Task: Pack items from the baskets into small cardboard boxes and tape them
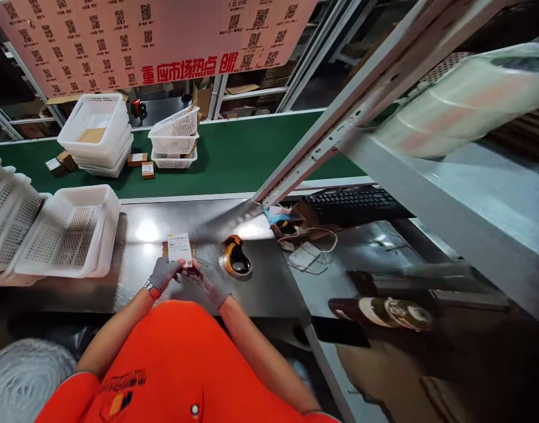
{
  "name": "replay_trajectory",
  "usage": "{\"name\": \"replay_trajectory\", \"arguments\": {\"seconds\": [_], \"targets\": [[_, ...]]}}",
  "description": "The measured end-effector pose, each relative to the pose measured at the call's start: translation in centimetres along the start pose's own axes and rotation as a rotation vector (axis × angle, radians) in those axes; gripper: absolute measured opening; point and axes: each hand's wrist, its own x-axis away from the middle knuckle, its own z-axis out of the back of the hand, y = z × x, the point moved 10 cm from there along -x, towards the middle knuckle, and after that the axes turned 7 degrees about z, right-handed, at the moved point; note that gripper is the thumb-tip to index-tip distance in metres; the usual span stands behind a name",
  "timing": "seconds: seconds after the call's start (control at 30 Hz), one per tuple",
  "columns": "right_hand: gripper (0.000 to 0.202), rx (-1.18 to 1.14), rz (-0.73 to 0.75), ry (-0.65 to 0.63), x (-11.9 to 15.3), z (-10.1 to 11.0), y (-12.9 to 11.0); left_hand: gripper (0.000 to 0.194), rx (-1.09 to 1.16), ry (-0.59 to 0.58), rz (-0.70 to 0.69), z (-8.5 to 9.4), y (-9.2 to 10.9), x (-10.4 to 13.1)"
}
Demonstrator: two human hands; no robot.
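A small brown cardboard box (164, 250) is held just above or on the steel bench, and a white printed label (179, 247) covers most of its top. Fingers of my left hand (167, 274), gloved in grey, close on the near left edge of box and label. At the near right edge, my gloved right hand (207, 281) grips the same box. Its underside and some of my fingertips are hidden. Just right of my right hand, an orange and black tape dispenser (236, 256) lies on the bench.
White perforated baskets (106, 235) stand at the bench's left. Behind the steel bench (141, 220) runs a green conveyor (243, 141) with stacked baskets (119, 150) and small boxes (148, 170). A slanting metal post (304, 158), keyboard (357, 202) and tape-roll shelf (405, 194) lie right.
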Motion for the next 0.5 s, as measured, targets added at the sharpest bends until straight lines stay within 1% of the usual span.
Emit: {"name": "replay_trajectory", "arguments": {"seconds": [0.07,0.2,0.33,0.5], "targets": [[0.057,-0.055,-0.049,0.024,0.4,0.9,0.9,0.046,0.05,0.022,-0.003,0.0,0.1,0.1],[0.052,-0.106,-0.04,0.048,0.9,1.9,1.6,0.042,0.095,0.049,0.034,-0.1,-0.4,-0.1],[0.053,-0.119,-0.043,0.077,0.8,2.4,2.1,0.045,0.098,0.062,0.034,-0.2,-0.6,-0.2],[0.057,-0.089,-0.022,0.074,0.8,2.3,1.8,0.048,0.097,0.028,0.042,-0.4,-0.7,-0.2]]}}
